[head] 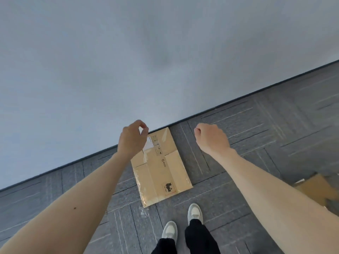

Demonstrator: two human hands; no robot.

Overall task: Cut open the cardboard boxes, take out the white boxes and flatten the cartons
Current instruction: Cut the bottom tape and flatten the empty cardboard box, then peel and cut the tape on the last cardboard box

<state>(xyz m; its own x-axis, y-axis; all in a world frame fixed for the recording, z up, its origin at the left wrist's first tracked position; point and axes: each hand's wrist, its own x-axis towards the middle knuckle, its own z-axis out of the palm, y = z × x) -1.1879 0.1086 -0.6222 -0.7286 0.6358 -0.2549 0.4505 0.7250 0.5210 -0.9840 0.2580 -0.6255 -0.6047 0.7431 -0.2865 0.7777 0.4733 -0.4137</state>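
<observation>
Shoes [195,212] and dark trouser legs sit at the bottom of the view, with two bare forearms reaching forward above them. Just ahead of the toes, a cardboard carton [165,173] lies pressed flat on the grey carpet floor [256,125]. Its far end is against the foot of the pale wall [128,61], and clear tape is still glossy along its seams.

The left hand [133,138] hangs over the carton's far left corner, apart from it. Its fingers are curled, thumb tip meeting forefinger, with nothing seen between them. The right hand [211,137] hovers beside the carton over bare carpet, closed in a loose fist. Nothing sticks out of it, though its palm is hidden.

This carton looks finished, so the flattening step seems to be closing. The next move probably calls for turning to the brown cardboard piece [315,189] at the right edge. No cutter or white box shows.
</observation>
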